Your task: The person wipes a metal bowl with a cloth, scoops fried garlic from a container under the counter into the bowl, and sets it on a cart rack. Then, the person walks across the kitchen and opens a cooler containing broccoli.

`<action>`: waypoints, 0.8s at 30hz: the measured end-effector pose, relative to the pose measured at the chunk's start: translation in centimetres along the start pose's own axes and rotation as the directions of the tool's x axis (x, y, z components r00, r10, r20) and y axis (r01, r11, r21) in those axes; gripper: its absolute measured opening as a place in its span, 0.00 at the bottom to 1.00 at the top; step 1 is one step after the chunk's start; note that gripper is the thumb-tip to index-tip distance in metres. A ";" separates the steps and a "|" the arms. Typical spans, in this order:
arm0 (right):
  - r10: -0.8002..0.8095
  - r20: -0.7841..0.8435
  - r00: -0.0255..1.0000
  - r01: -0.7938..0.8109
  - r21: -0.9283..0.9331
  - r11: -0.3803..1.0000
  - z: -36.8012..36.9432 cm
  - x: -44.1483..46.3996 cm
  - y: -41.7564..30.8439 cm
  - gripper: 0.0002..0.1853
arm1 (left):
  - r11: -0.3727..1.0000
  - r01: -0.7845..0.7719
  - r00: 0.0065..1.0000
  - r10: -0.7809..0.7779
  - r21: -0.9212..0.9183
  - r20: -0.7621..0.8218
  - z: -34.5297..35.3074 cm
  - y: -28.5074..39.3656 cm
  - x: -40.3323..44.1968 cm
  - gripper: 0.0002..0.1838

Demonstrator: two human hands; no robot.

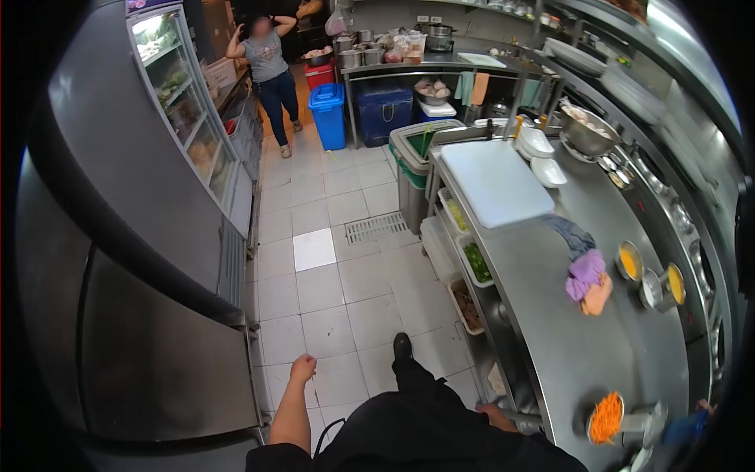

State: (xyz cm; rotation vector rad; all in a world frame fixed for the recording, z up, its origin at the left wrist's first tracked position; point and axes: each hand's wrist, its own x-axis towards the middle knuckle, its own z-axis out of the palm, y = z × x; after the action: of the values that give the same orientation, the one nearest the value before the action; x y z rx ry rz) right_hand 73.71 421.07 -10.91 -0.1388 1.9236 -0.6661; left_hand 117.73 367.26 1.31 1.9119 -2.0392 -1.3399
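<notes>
My left hand [303,367] hangs over the tiled floor in front of me, its fingers curled in, with nothing visible in it. Low beside the near edge of the steel counter [535,315] is my right hand [497,417]; its fingers are hidden. On that counter, a bowl of shredded carrot [605,417] sits near me. Purple and orange cloths [586,275] lie crumpled farther along, close to metal containers with yellow contents [629,261]. A white cutting board [497,182] rests at the counter's far end.
A fridge with a glass door [185,102] stands along the left. Ahead, a person [267,59] stands with raised arms near a blue bin [327,116]. A grey bin [413,177] stands by the counter's far end, and a floor drain [376,228] lies before it.
</notes>
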 end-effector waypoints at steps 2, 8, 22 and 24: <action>0.098 0.123 0.988 -0.107 0.068 0.992 -0.3 5.2 -5.0 0.18 | 0.995 -0.017 0.999 0.014 -0.094 -0.032 -0.8 3.0 4.3 0.15; 0.095 0.258 0.962 0.049 -0.500 0.865 0.7 21.6 -34.8 0.15 | 0.893 -0.164 0.918 -0.018 0.420 0.397 -0.2 3.1 10.8 0.21; -0.328 -0.021 0.944 0.293 -0.399 0.869 2.0 41.0 -81.1 0.12 | 0.959 -0.065 0.912 -0.055 0.276 0.407 -12.4 18.2 42.4 0.23; -0.223 0.191 0.956 0.287 -0.444 0.849 3.3 41.7 -79.0 0.15 | 0.945 -0.176 0.912 0.051 0.276 0.408 -16.8 24.3 50.8 0.23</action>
State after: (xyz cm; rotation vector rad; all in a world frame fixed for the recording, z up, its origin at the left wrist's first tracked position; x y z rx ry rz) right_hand 42.38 337.53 -5.56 -0.7406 1.9195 -0.3365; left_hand 95.77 312.76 0.63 1.6868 -2.6509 -1.5642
